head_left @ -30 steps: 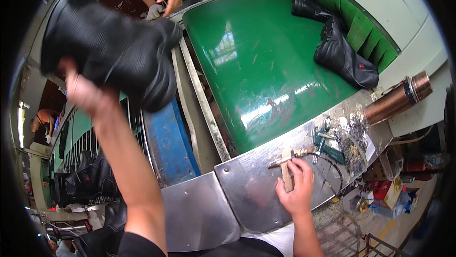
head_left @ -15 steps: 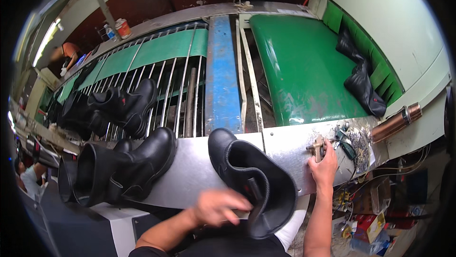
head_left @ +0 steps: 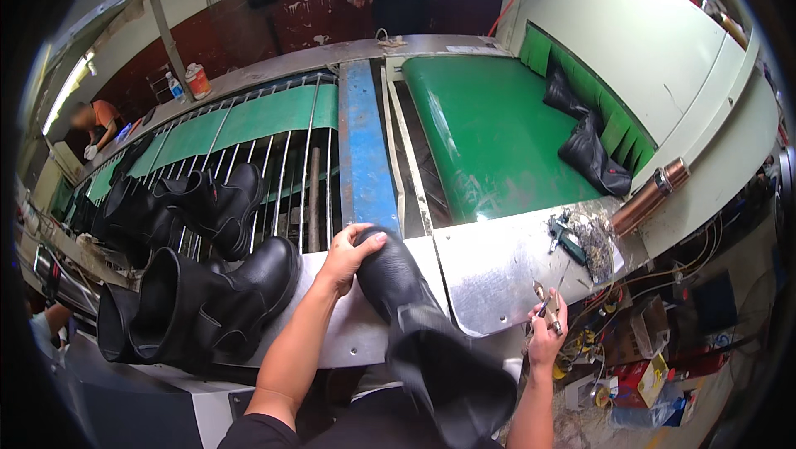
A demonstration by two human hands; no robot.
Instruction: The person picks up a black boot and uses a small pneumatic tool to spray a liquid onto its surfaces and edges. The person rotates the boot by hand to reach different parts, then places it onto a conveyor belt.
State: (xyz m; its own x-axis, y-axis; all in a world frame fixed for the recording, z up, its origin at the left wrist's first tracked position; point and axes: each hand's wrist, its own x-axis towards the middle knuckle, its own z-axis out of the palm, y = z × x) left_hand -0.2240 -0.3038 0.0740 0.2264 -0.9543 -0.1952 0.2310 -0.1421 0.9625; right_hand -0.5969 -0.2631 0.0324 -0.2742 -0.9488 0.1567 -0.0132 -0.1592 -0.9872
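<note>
A tall black boot (head_left: 396, 281) lies with its toe away from me on the metal worktop (head_left: 489, 271), its open shaft reaching over the near edge. My left hand (head_left: 342, 262) grips the toe, the thumb on top and fingers wrapped round the side. In my right hand (head_left: 546, 341) is a small brass-coloured hand tool (head_left: 550, 310) with a pointed tip, held above the worktop's edge to the right of the boot. Its exact kind I cannot make out. Left of my left forearm more black boots (head_left: 249, 291) stand or lean together.
Several boots (head_left: 222, 208) rest on the metal-rod rack. Ahead is a green conveyor belt (head_left: 489, 134) carrying black boots (head_left: 593, 155) beside a slit curtain. A green-handled tool (head_left: 568, 248) and a copper-coloured cylinder (head_left: 655, 192) sit on the right. Two people work farther off.
My left hand has moved forward from beside the shaft onto the toe. The boot has turned, its shaft now nearer me. My right hand has lifted the brass-coloured tool off the worktop towards me.
</note>
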